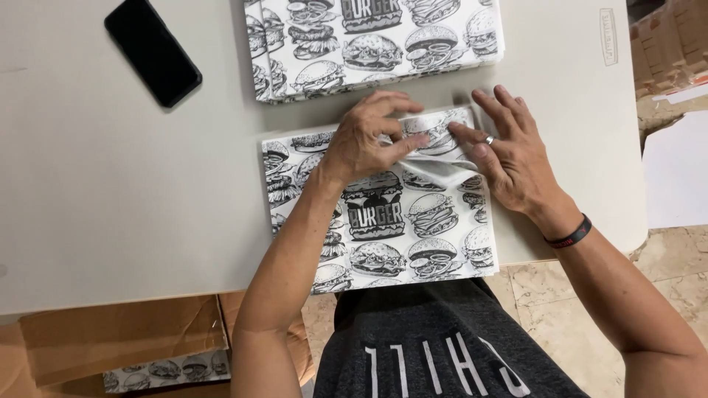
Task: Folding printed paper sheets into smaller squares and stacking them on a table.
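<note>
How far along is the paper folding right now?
Done: nothing clearly finished. A stack of printed sheets lies flat at the table's far edge. In hand: the left hand and right hand press down a folded top corner of the near printed sheet. Left: its other corners lie unfolded.

Paper sheet point(398, 221) under both hands: matt, thin, creased at fold. Table point(110, 184) beyond: smooth, matt. Phone point(153, 50): glossy glass. Cardboard point(118, 332): rough.

paper sheet point(383, 221) before paper stack point(369, 44), phone point(153, 50) left
</note>
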